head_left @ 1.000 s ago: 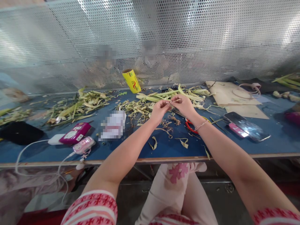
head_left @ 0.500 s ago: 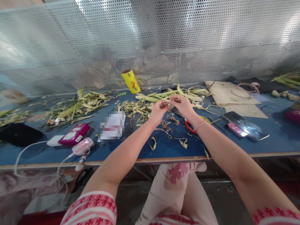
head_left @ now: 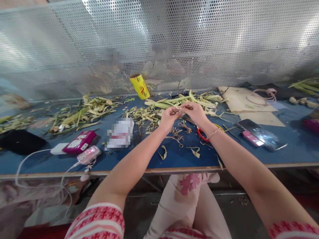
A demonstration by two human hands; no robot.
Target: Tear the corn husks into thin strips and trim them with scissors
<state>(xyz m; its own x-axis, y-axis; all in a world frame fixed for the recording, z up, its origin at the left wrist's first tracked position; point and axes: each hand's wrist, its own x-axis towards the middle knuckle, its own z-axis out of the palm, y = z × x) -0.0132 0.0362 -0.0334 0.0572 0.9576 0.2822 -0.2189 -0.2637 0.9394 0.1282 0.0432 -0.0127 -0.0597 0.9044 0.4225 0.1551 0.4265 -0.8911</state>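
My left hand [head_left: 169, 117] and my right hand [head_left: 193, 111] meet fingertip to fingertip above the table, both with fingers pinched. Something small and pale shows between the fingertips, too small to name. Just behind them lies a pile of long pale-green stalks and leaves [head_left: 184, 99]. To the left of my hands spreads a heap of small withered plant scraps [head_left: 147, 118]. Below my fingers are brown, string-like bits [head_left: 184, 127]. A red and yellow ring [head_left: 201, 133] sits on the table, partly behind my right wrist.
A yellow tube [head_left: 140, 87] stands tilted near the perforated metal screen [head_left: 159, 30]. Phone [head_left: 261, 132] and cardboard [head_left: 243, 99] lie at right. At left are a purple box [head_left: 81, 142], a pink device [head_left: 88, 155] with white cables, and another stalk heap [head_left: 84, 114].
The view has shifted very slightly. Both hands stay in nearly the same place, fingertips still together, with only a tiny movement of the fingers.
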